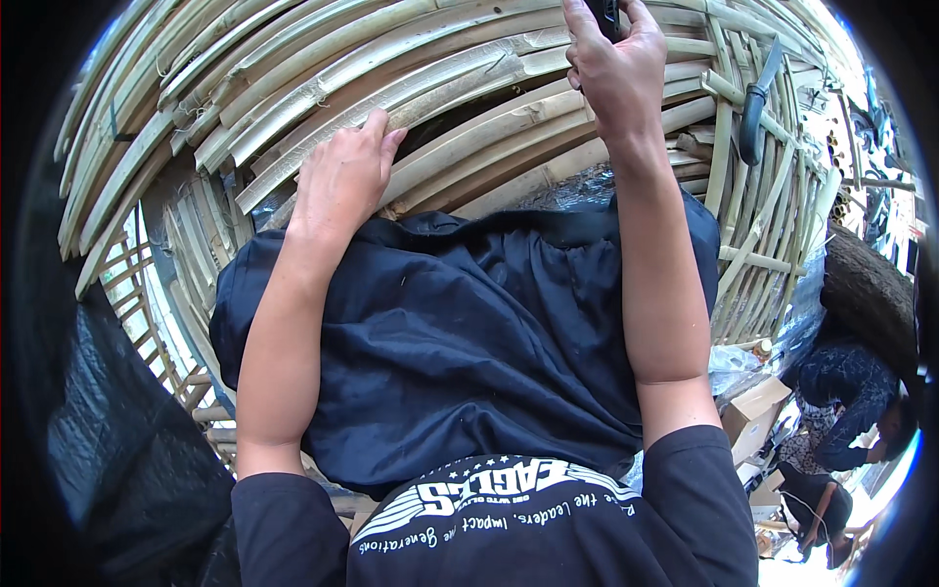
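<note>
Long split bamboo strips [469, 73] lie side by side in front of me, curving across the far part of the view. Bent fingers of my left hand [340, 181] close over one pale bamboo strip [430, 105]; the underside of the grip is hidden. Farther off, at the top edge, my right hand [622, 73] grips a small black object [608, 18] that is partly cut off, so its kind does not show. A knife [754, 117] with a dark handle rests on the bamboo lattice to the right of that hand, its blade pointing away from me.
Dark cloth [460, 333] covers my lap. Black sheeting [127, 440] hangs at the left beside a bamboo frame [147, 323]. To the right are a cardboard box [755, 416], a thick log [871, 289] and another person in a dark patterned sleeve [851, 411], bending low.
</note>
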The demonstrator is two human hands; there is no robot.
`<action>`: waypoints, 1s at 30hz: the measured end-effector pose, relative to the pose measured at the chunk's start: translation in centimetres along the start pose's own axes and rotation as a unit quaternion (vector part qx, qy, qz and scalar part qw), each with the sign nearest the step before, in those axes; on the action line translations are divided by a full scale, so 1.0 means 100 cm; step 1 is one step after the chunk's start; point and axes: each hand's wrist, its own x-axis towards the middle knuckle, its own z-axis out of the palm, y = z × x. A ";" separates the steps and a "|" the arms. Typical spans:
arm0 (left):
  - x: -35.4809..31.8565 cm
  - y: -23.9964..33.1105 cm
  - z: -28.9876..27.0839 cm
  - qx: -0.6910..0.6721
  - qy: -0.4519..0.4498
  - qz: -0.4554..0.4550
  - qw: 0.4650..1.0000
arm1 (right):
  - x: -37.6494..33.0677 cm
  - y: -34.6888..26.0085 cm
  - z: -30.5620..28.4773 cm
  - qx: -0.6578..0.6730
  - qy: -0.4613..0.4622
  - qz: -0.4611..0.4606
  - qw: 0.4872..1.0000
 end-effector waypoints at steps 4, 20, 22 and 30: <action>-0.013 0.013 0.007 0.021 -0.030 0.026 0.999 | 0.005 -0.011 -0.016 0.004 0.018 -0.018 1.000; -0.013 0.023 0.039 0.126 0.085 0.085 0.985 | 0.002 -0.030 -0.037 0.017 0.013 0.003 1.000; -0.009 0.015 0.032 0.108 0.104 0.098 0.984 | 0.004 -0.029 -0.037 0.004 0.017 0.004 1.000; 0.007 -0.019 -0.004 0.061 0.071 0.019 0.995 | 0.002 -0.011 -0.041 -0.183 0.060 -0.069 0.979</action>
